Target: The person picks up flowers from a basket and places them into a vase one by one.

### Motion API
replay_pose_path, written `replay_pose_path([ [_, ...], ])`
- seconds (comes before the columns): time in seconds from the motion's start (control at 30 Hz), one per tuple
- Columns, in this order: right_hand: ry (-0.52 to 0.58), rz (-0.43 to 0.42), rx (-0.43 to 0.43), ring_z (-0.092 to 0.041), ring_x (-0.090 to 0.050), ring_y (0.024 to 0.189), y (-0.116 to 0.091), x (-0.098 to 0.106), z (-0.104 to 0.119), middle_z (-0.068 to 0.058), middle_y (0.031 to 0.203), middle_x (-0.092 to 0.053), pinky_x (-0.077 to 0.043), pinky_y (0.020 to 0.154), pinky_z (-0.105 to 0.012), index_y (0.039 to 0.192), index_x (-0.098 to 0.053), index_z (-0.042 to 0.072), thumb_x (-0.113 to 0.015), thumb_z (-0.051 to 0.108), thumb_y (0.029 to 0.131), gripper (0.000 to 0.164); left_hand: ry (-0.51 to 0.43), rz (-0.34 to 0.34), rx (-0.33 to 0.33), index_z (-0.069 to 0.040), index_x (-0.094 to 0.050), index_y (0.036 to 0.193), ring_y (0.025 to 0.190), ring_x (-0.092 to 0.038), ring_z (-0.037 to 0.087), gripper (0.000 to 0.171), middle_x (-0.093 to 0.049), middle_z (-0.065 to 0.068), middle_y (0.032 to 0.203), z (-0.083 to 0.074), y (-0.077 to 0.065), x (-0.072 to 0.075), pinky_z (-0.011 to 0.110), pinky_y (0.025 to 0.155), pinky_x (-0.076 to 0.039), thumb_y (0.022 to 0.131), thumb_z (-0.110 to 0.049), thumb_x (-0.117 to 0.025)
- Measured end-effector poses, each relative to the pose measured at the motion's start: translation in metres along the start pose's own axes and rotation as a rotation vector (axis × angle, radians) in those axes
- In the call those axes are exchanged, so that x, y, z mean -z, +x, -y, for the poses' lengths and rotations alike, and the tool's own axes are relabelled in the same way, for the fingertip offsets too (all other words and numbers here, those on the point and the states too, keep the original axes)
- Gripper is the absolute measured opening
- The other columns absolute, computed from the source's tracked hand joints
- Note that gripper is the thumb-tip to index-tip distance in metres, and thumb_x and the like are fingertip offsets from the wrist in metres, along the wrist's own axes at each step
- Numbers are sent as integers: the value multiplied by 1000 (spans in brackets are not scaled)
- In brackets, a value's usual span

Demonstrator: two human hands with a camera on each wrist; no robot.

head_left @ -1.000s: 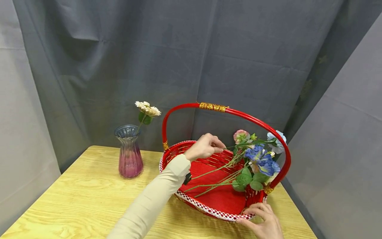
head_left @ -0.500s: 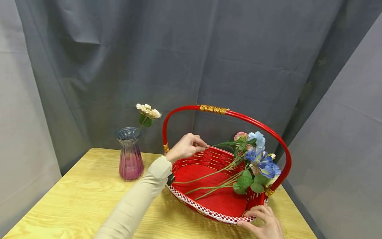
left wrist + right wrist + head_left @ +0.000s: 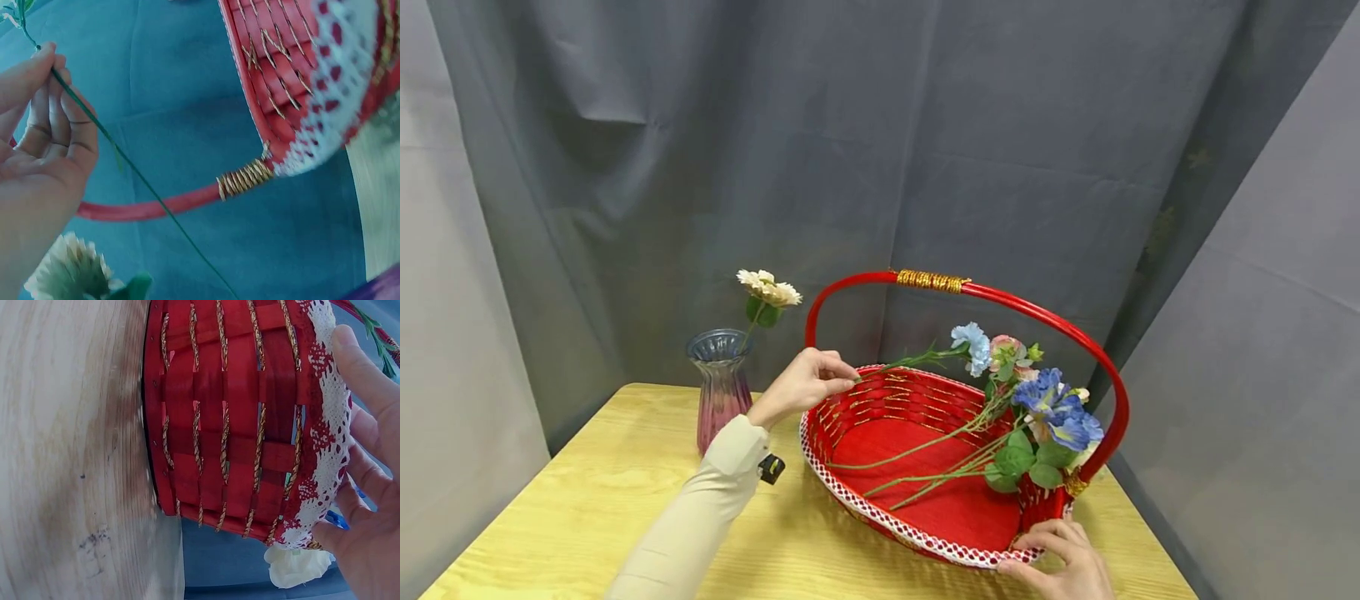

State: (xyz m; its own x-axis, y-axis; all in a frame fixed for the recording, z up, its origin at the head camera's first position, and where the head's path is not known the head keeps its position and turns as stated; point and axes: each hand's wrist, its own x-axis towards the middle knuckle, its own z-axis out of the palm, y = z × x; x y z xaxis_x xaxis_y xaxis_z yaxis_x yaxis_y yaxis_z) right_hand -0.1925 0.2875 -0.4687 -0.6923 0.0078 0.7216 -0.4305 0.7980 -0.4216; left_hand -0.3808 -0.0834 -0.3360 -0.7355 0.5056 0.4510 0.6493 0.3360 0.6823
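Observation:
My left hand pinches the thin green stem of a light blue carnation between thumb and fingers. The bloom points right, above the back rim of a red woven basket with white lace edging. In the left wrist view the stem's lower part runs out past the fingers. My right hand holds the basket's front right rim, thumb outside and fingers inside. Blue iris-like flowers, a pink flower and green leaves lie in the basket's right side, their stems crossing its red floor.
A blue-to-pink glass vase stands left of the basket, holding one cream flower. The red handle arches over the basket. Grey curtains hang behind the wooden table.
My left hand has moved left, drawing the light blue carnation from the basket's right side across toward the middle. My right hand stays at the rim.

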Motion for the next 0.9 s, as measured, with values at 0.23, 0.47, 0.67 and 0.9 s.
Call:
replay_pose_path([
  [0.23, 1, 3, 16, 6, -44, 81, 0, 1, -2, 20, 81, -59, -36, 67, -12, 72, -70, 34, -97, 18, 43, 42, 27, -13, 6, -9, -79, 94, 67, -52, 11, 12, -66, 2, 77, 8, -15, 17, 22, 63, -45, 87, -5, -72],
  [0.47, -16, 13, -32, 6, -44, 80, -1, 0, 1, 21, 80, -58, -37, 65, -13, 71, -69, 36, -97, 23, 45, 40, -77, -23, 40, -5, -78, 97, 77, -56, 15, 12, -69, 16, 91, 9, -24, 35, 22, 69, -49, 88, -3, -70],
  [0.67, -4, 16, -37, 5, -44, 79, -2, 1, 4, 21, 80, -58, -36, 64, -13, 71, -69, 36, -97, 22, 46, 40, -106, -48, 90, -7, -78, 100, 80, -53, 15, 13, -69, 16, 96, 7, -29, 48, 24, 69, -46, 89, -7, -70],
  [0.9, -13, 37, -49, 4, -45, 78, 1, 3, 6, 22, 79, -57, -35, 65, -13, 71, -69, 37, -96, 25, 49, 37, -71, -101, 90, -6, -77, 103, 80, -53, 13, 15, -69, 15, 93, 3, -33, 67, 23, 70, -45, 90, -8, -70],
])
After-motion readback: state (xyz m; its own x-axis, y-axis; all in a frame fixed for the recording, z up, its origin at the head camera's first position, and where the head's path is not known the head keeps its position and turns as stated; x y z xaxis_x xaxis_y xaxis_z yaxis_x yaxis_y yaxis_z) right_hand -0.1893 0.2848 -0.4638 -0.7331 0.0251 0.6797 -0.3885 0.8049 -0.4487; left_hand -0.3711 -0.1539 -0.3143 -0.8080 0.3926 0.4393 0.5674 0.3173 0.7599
